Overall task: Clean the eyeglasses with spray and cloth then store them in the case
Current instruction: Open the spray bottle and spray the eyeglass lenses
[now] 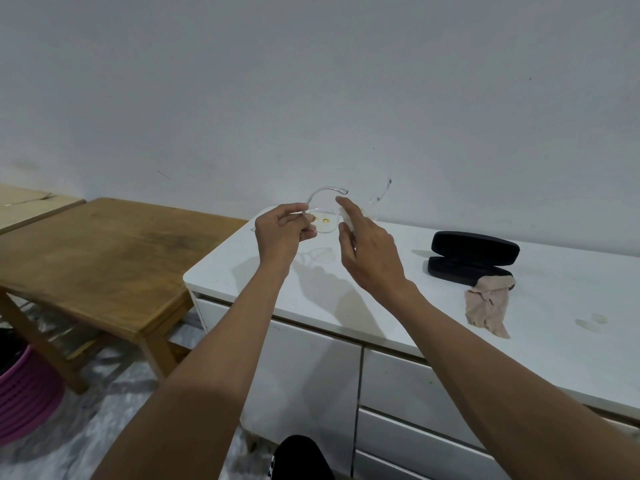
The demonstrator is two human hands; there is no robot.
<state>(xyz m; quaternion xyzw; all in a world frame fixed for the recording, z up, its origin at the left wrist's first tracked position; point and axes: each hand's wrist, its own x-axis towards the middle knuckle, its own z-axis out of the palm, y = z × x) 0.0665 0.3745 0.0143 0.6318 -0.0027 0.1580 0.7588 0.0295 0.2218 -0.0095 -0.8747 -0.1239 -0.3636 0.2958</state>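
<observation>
Clear-framed eyeglasses point(325, 221) with gold nose pads are held in the air above the back of the white cabinet top point(571, 289). My left hand point(280, 230) pinches the left hinge, and that temple curves up over the fingers. My right hand point(370, 251) grips the other lens rim between thumb and forefinger, while the far temple sticks up to the right. A black eyeglass case point(474, 247) lies open on the cabinet to the right. A beige cloth point(486, 303) lies crumpled at the case's front edge. No spray bottle is in view.
A worn wooden table point(104, 258) stands to the left of the cabinet, lower than its top. A purple basket point(24, 393) sits on the floor at the far left. White drawer fronts point(398, 386) face me below the cabinet top. A plain wall rises right behind.
</observation>
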